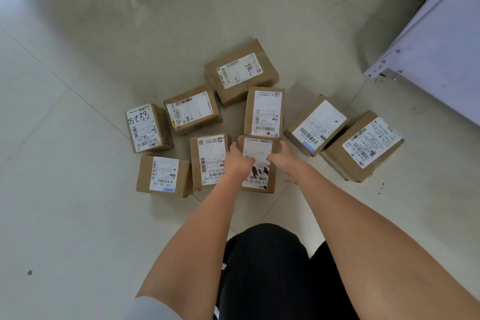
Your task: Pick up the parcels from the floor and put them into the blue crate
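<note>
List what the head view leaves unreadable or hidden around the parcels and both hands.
- Blue crate: nowhere in the head view.
- Middle parcel: label partly hidden by left hand and right hand.
- Each hand's grip: fingertips hidden behind the parcel's edges.
- Label print: too small and blurred.
- White shelf: cut off by the right edge.

1. The left hand [237, 161] hides part of the label on the parcel [257, 163] it reaches over; its fingertips are out of sight past the parcel's left edge.
2. The right hand [281, 161] covers that parcel's right edge; its grip cannot be made out.
3. Label print is too small to read.
4. The white shelf [441, 47] is cut off at the right edge.
</note>
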### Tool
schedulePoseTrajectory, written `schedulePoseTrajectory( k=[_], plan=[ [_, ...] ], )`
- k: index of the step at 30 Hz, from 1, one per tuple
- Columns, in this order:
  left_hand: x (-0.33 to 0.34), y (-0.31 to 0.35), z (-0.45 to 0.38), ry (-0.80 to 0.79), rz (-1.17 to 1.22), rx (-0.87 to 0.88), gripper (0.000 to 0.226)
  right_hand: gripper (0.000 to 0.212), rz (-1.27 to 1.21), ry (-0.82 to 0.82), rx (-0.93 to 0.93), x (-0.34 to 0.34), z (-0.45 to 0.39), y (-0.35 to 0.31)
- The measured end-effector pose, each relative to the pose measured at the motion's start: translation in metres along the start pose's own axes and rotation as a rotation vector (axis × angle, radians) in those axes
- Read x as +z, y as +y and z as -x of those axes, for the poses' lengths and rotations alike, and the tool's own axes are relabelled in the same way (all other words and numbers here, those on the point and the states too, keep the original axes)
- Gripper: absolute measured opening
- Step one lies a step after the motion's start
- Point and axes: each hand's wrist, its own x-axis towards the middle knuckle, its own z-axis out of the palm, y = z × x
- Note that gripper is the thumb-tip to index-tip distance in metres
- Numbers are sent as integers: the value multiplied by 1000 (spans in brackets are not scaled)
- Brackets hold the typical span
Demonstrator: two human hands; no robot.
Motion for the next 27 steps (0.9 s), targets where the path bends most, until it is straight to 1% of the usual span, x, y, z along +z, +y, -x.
schedulePoseTrajectory(
  k=[3, 5, 7, 9, 12, 15, 18, 22, 27],
  plan=[
    [5, 1, 2, -29, 2, -28, 68, 56, -71, -23, 46, 9, -5, 5],
    [2, 5, 14, -27, 21, -24, 67, 59, -99, -12, 61, 7, 4, 6],
    [-6, 14, 40, -31, 55, -15, 68, 61, -102, 0, 55, 0, 31, 1],
    [-19, 30, 76, -31, 90, -1, 70, 65, -94, 8, 42, -12, 72, -10],
    [-44, 63, 141, -14, 39, 71, 71, 75, -96, 43, 21, -33, 140, -26],
    [-71, 98, 213, -20, 10, 158, 79, 83, -114, 87, -24, -55, 220, -48],
    [-100, 133, 292, -38, 31, 222, 84, 87, -126, 132, -98, -81, 304, -70],
    [-127, 171, 403, -136, 104, 290, 82, 86, -132, 234, -201, -114, 417, -82],
    [-120, 200, 520, -253, 65, 369, 76, 86, -262, 311, -184, -156, 536, -53]
  ],
)
